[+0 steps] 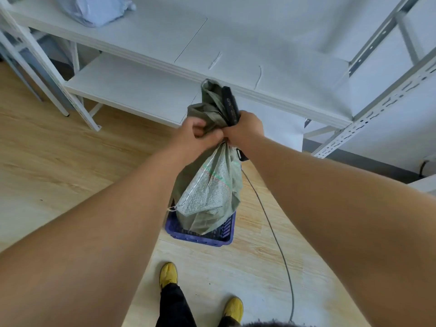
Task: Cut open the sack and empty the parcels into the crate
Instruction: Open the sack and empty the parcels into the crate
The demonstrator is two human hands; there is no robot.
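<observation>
**A:** What is in front of the person?

**B:** Two bare arms reach forward and meet at a grey-green woven sack (208,197). The left hand (197,133) and the right hand (245,131) sit side by side, touching, both with fingers curled tight round the bunched end of the sack, which sticks up above the fists.

**A:** Is anything else in the hands?

**B:** Yes. A dark, narrow tool (230,106) is held in the right hand alongside the sack fabric; it juts up past the fist and a dark tip shows below it. What kind of tool it is cannot be told.

**A:** Where does the sack hang?

**B:** It hangs straight down from the hands, bulging in its lower half, with its bottom end inside a blue slatted plastic crate (225,234) on the pale wood floor (59,161). Whether parcels already lie in the crate cannot be seen; the sack hides its inside.

**A:** And around it?

**B:** Behind the hands stands a white metal shelf unit (146,38) with a pale wrapped bundle (94,8) on its upper board. A thin dark cable (280,251) curves across the floor just right of the crate. At the bottom, two yellow shoes (168,274) and dark trouser legs show
</observation>
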